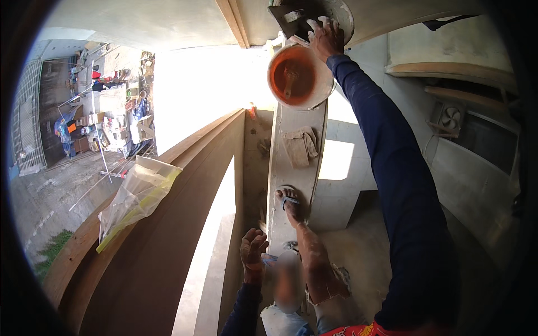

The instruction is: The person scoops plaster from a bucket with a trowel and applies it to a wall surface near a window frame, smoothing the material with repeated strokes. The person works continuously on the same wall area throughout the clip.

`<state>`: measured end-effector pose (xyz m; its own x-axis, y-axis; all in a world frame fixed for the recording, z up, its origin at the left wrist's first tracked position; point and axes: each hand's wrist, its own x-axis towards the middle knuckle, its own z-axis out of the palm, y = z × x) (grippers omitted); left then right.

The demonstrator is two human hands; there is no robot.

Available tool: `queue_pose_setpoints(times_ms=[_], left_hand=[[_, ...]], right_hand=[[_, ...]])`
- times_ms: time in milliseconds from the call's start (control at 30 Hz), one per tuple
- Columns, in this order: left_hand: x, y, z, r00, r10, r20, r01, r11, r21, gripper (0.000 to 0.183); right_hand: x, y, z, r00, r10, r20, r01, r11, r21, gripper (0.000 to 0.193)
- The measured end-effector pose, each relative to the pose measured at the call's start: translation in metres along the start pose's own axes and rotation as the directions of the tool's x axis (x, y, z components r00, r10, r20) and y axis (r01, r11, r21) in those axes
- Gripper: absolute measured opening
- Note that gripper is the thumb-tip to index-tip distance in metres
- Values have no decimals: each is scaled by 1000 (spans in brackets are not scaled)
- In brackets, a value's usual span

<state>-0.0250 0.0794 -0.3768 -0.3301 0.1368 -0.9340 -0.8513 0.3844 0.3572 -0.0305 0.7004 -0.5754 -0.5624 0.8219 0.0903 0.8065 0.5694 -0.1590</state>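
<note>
At the top, my right hand [326, 39] reaches out on a long dark blue sleeve. Its whitened fingers are spread at the edge of a black flat trowel [292, 23], which rests over a pale round bucket [343, 17]. Nearer stands a second bucket [274, 92], with an orange inside and a brush [290, 81] in it. My left hand [253, 249] is low in the middle, fingers loosely curled and apart, holding nothing visible. It hovers beside the narrow ledge [294, 120], where my sandaled foot [288, 197] stands.
A folded beige cloth [300, 147] lies on the ledge. To the left, a clear plastic bag [140, 196] hangs over a wooden frame [190, 148], beyond which a cluttered yard [106, 120] lies lower. A fan [450, 119] sits on the right.
</note>
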Motion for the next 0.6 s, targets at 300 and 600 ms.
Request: queue_pose_setpoints(times_ms=[300, 600], left_hand=[[239, 10, 187, 848, 17, 530, -41, 999, 33, 52], [372, 37, 304, 856, 34, 516, -23, 999, -27, 102]], right_hand=[[38, -7, 3, 865, -1, 501, 142, 959, -244, 69], [29, 16, -6, 960, -129, 250, 166, 977, -132, 33]])
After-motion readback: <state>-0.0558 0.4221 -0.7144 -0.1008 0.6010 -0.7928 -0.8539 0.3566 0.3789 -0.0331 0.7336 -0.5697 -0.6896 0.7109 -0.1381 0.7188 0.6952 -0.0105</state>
